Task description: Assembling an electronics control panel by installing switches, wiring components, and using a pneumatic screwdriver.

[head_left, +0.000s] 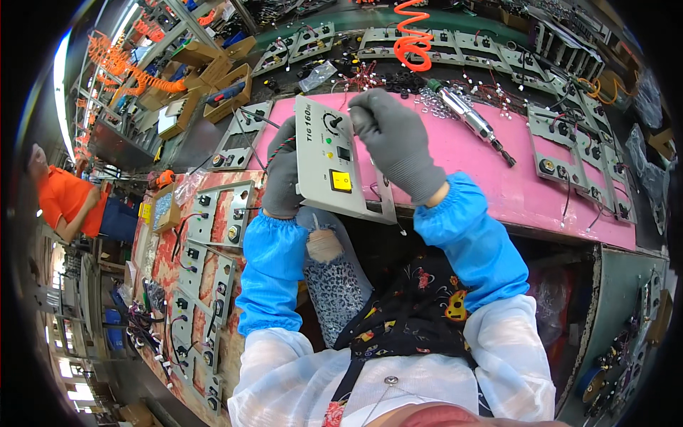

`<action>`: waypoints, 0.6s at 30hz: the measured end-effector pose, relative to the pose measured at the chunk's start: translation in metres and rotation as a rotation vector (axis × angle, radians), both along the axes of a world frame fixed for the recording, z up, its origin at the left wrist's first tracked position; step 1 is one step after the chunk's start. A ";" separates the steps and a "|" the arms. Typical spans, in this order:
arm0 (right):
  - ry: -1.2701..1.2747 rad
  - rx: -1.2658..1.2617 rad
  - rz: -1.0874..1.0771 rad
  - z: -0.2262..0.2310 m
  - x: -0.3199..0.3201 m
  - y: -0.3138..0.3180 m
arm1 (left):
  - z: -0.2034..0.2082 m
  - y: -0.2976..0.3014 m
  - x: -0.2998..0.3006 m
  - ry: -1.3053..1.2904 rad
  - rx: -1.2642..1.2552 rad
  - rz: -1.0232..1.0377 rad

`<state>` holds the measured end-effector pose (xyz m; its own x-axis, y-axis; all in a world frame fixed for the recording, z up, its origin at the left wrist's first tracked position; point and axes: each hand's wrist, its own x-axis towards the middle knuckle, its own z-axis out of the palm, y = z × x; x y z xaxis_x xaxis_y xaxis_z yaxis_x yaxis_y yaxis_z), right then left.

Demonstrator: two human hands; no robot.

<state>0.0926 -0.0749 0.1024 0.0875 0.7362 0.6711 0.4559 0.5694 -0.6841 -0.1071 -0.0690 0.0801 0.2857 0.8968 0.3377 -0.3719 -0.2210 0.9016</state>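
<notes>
Item: grey control panel (340,165), held up over the near edge of the pink bench (498,178), tilted face-up toward the wearer

Left hand (283,174): grey-gloved, closed around the panel's left edge, fingers going behind it, gripping and steadying it; red-and-black twisted wires (279,151) are trailing out beside this hand

Right hand (393,139): grey-gloved, curled over the panel's upper right corner, fingertips pressing near the black knob (334,122); whether it is pinching a small part or only the panel is hidden by the glove

Panel face: black knob at top, small indicator lights below it, yellow switch (341,181) lower down

Nearby: pneumatic screwdriver (469,121) lying on the bench right of the hands, apart from both; orange coiled hose (410,35) hanging above; more panels (213,235) lying in rows at the left on a patterned cloth; another person in orange (67,199) at far left

Step in hand, as judged: fitting or checking a part at the panel's upper face while the left hand is bracing it

Next move, as judged: calling for the panel being kept steady and the right fingertips working precisely around the knob, clear of the wires
</notes>
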 end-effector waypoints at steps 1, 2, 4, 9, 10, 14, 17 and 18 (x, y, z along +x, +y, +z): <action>0.008 0.012 0.003 0.001 -0.004 0.000 | 0.001 -0.001 0.003 0.006 0.011 0.001; 0.016 0.025 0.006 0.000 -0.007 0.000 | 0.002 -0.001 0.006 0.013 0.023 0.003; 0.012 0.148 -0.002 -0.007 -0.011 0.000 | -0.002 0.004 0.002 -0.009 -0.003 -0.047; -0.079 0.295 0.178 -0.015 0.000 0.000 | 0.005 -0.001 0.009 -0.132 -0.243 0.055; -0.076 0.325 0.218 -0.015 0.003 0.002 | 0.011 -0.005 0.013 -0.052 -0.180 0.072; 0.242 -0.158 0.524 -0.003 0.010 0.005 | 0.015 -0.008 0.014 -0.002 -0.067 0.078; -0.017 -0.047 0.552 0.006 0.016 0.016 | 0.016 -0.007 0.018 0.015 0.046 0.102; -0.050 -0.064 0.550 0.010 0.017 0.017 | 0.014 -0.002 0.014 -0.010 -0.012 0.072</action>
